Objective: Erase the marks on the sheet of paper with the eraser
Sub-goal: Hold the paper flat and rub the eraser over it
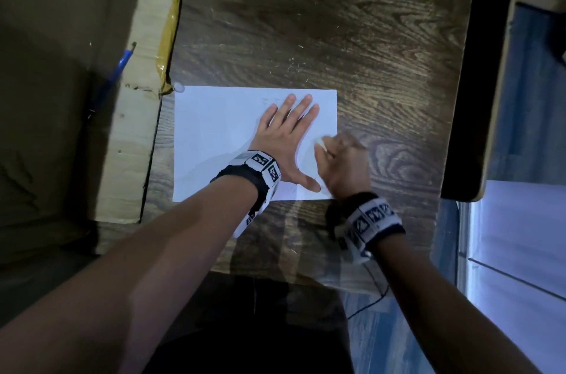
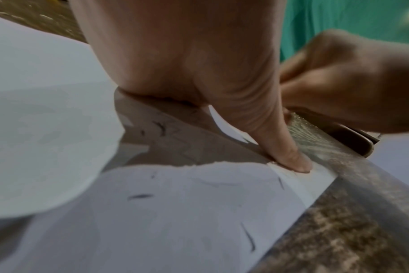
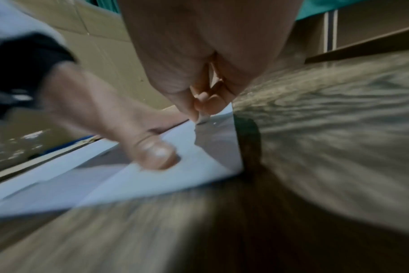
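Wood-grain table (image 1: 352,21) — white paper (image 1: 214,134), cardboard box (image 1: 61,67) at left.

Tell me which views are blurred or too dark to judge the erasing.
Head view: dim overall, yet the sheet of paper is bright and the right hand with the eraser is slightly smeared. Left wrist view: sharpest, pencil marks readable. Right wrist view: heavy motion blur across the wooden table.

home room: wooden desk (image 1: 337,21), cardboard box (image 1: 61,98).
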